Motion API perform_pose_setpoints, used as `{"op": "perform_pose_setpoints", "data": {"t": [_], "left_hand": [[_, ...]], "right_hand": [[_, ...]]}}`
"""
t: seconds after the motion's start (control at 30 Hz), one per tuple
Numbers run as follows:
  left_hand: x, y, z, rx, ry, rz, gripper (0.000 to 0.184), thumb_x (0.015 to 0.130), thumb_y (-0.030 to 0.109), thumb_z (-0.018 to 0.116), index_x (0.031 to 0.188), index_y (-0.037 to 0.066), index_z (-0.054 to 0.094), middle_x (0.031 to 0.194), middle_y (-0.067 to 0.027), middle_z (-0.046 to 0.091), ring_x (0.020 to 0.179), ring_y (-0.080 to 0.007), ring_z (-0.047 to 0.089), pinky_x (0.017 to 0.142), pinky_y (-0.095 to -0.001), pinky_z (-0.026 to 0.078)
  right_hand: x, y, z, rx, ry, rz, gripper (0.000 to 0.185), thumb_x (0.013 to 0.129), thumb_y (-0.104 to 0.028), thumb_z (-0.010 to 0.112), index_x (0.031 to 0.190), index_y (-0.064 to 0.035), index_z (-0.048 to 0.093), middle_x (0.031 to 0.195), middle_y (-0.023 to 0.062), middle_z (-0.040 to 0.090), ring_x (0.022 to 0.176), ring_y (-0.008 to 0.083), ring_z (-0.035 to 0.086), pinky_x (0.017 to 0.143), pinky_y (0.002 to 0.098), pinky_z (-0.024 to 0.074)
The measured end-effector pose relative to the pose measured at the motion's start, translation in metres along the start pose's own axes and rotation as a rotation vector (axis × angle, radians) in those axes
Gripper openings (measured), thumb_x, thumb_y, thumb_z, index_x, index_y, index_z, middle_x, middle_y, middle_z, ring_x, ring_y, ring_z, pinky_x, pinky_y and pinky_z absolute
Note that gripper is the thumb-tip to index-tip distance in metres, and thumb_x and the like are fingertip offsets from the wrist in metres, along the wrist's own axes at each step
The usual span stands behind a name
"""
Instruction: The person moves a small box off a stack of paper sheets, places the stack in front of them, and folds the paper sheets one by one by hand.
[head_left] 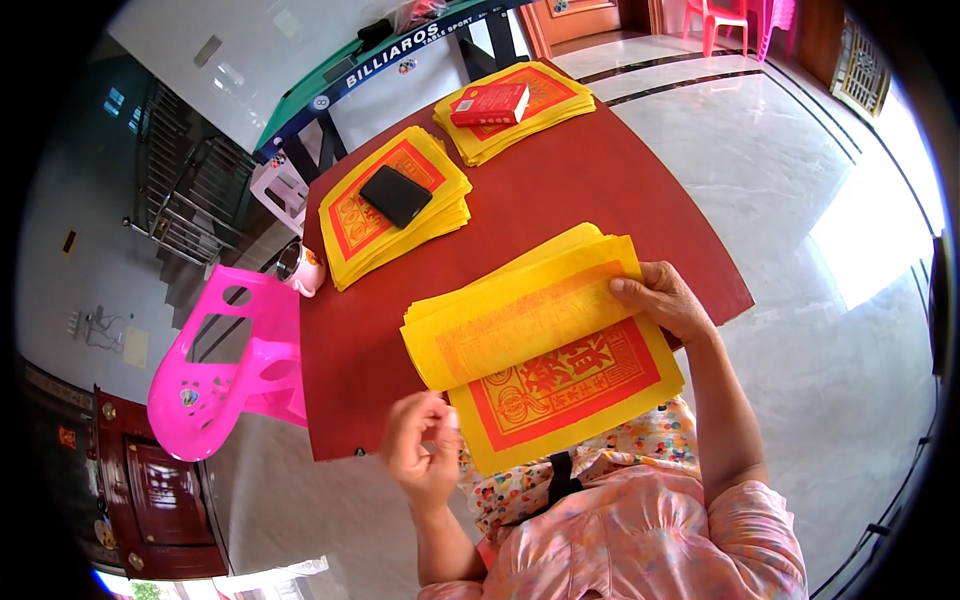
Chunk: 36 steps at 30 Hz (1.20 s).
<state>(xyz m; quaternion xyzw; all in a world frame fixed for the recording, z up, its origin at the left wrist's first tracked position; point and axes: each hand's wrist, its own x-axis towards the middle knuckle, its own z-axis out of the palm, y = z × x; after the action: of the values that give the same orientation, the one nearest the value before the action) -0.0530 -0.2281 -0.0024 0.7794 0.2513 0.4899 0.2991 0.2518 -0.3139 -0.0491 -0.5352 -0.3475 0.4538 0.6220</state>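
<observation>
My right hand (672,298) pinches the right edge of a stack of yellow joss paper (530,320), thumb on top. The upper sheets are folded back toward the table, showing their plain yellow undersides. Below the fold, a sheet with a red printed panel (565,385) and yellow characters lies face up over my lap. My left hand (420,448) is beside the stack's lower left corner, fingers curled in and slightly blurred, with no paper visible in them.
On the red table (560,195) sit two more yellow paper piles, one under a black phone (396,196), the other under a thick red book (490,104). A mug (301,268) stands at the left edge, near a pink plastic chair (225,365). A billiards table (375,70) is behind.
</observation>
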Motion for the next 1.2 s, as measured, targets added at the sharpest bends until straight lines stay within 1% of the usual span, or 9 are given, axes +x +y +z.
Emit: {"op": "perform_pose_setpoints", "data": {"t": [0.17,0.27,0.33,0.37,0.47,0.6,0.67,0.77,1.2], "left_hand": [[0.000,0.008,0.008,0.227,-0.478,0.091,0.024,0.074,0.003,0.073,0.096,-0.002,0.066,0.102,-0.0148,0.061,0.088,-0.0252,0.060,0.073,-0.0315,0.051],[0.000,0.009,0.012,0.266,-0.689,0.112,0.034,0.071,0.010,0.076,0.101,-0.001,0.066,0.108,-0.0167,0.059,0.102,-0.0325,0.056,0.087,-0.0391,0.047],[-0.004,0.009,0.010,0.307,-0.835,0.049,0.048,0.070,0.020,0.077,0.112,0.002,0.063,0.119,-0.0188,0.055,0.115,-0.0355,0.049,0.098,-0.0433,0.041],[-0.005,0.010,0.009,0.303,-0.842,0.040,0.048,0.070,0.020,0.077,0.112,0.002,0.063,0.119,-0.0188,0.055,0.115,-0.0355,0.049,0.098,-0.0433,0.041],[-0.003,0.012,0.010,0.351,-0.898,0.033,0.060,0.066,0.021,0.080,0.120,0.007,0.060,0.125,-0.0185,0.051,0.120,-0.0357,0.045,0.102,-0.0439,0.037],[-0.003,0.014,0.012,0.386,-0.907,0.034,0.066,0.061,0.021,0.082,0.122,0.009,0.059,0.125,-0.0178,0.049,0.119,-0.0354,0.044,0.102,-0.0439,0.037],[-0.002,0.014,0.013,0.384,-0.913,0.028,0.066,0.061,0.020,0.082,0.122,0.009,0.059,0.125,-0.0178,0.049,0.119,-0.0355,0.044,0.102,-0.0440,0.037],[-0.002,0.013,0.013,0.388,-0.912,0.034,0.067,0.060,0.019,0.082,0.122,0.009,0.059,0.125,-0.0178,0.049,0.119,-0.0359,0.044,0.101,-0.0443,0.037],[-0.003,0.012,0.014,0.371,-0.900,0.031,0.064,0.061,0.015,0.079,0.122,0.008,0.059,0.126,-0.0178,0.048,0.119,-0.0362,0.044,0.101,-0.0443,0.037]], "right_hand": [[0.000,-0.004,0.001,-0.117,0.061,-0.034,0.035,0.094,-0.032,0.057,0.106,0.0008,0.064,0.086,0.0045,0.067,0.072,0.0099,0.063,0.068,0.0251,0.0528],[0.000,-0.008,0.003,-0.218,0.057,-0.010,0.038,0.095,-0.031,0.055,0.120,-0.0020,0.059,0.097,0.0074,0.067,0.085,0.0136,0.065,0.078,0.0279,0.0519],[0.000,-0.003,0.006,-0.215,0.141,-0.149,0.049,0.096,-0.030,0.054,0.139,-0.0082,0.044,0.111,0.0100,0.063,0.103,0.0172,0.060,0.090,0.0313,0.0469],[0.001,-0.001,0.006,-0.213,0.142,-0.137,0.049,0.096,-0.030,0.054,0.139,-0.0082,0.044,0.111,0.0100,0.063,0.103,0.0172,0.060,0.090,0.0313,0.0469],[0.004,0.002,0.002,-0.294,0.141,-0.194,0.064,0.096,-0.025,0.053,0.150,-0.0142,0.021,0.122,0.0113,0.058,0.114,0.0192,0.054,0.098,0.0313,0.0409],[0.002,0.000,0.007,-0.180,0.182,-0.220,0.053,0.097,-0.022,0.052,0.146,-0.0124,0.033,0.118,0.0097,0.060,0.110,0.0176,0.056,0.096,0.0293,0.0418],[0.003,-0.001,-0.001,-0.272,0.080,-0.090,0.039,0.098,-0.021,0.051,0.135,-0.0092,0.050,0.110,0.0079,0.064,0.101,0.0148,0.058,0.091,0.0272,0.0445],[0.005,0.001,-0.001,-0.200,0.074,-0.066,0.031,0.098,-0.021,0.051,0.122,-0.0062,0.061,0.103,0.0056,0.066,0.092,0.0112,0.059,0.086,0.0250,0.0469],[0.003,-0.005,0.001,-0.249,0.073,-0.078,0.031,0.096,-0.020,0.053,0.121,-0.0051,0.062,0.107,0.0051,0.066,0.092,0.0101,0.060,0.084,0.0247,0.0490]]}}
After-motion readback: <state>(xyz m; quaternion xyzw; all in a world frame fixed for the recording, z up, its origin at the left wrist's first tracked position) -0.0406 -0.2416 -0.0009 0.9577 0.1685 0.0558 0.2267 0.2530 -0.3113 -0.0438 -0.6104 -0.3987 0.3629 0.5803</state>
